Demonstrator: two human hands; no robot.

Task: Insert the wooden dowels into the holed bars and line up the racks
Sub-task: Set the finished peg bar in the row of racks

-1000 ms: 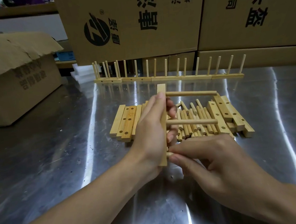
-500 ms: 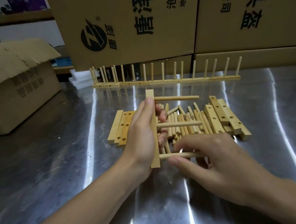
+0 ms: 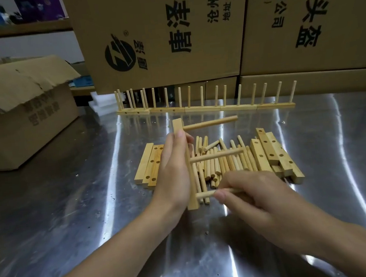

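My left hand (image 3: pixel 174 172) grips a holed wooden bar (image 3: pixel 178 125) held upright on end above the table. Two dowels stick out of it to the right: an upper dowel (image 3: pixel 210 123) and a middle dowel (image 3: pixel 217 155). My right hand (image 3: pixel 256 195) pinches a third dowel (image 3: pixel 204 194) whose end sits in the bar's lowest hole. Behind lie a pile of loose dowels (image 3: pixel 222 165), loose holed bars on the left (image 3: pixel 151 166) and more bars on the right (image 3: pixel 272 152). A row of finished racks (image 3: pixel 206 108) stands end to end at the back.
The work surface is a shiny metal table (image 3: pixel 72 204). An open cardboard box (image 3: pixel 18 109) stands at the left. Large printed cartons (image 3: pixel 167 35) form a wall behind the racks.
My right hand has brought the third dowel into the bar's lowest hole and pushed it in. The bar has shifted a little left in my left hand.
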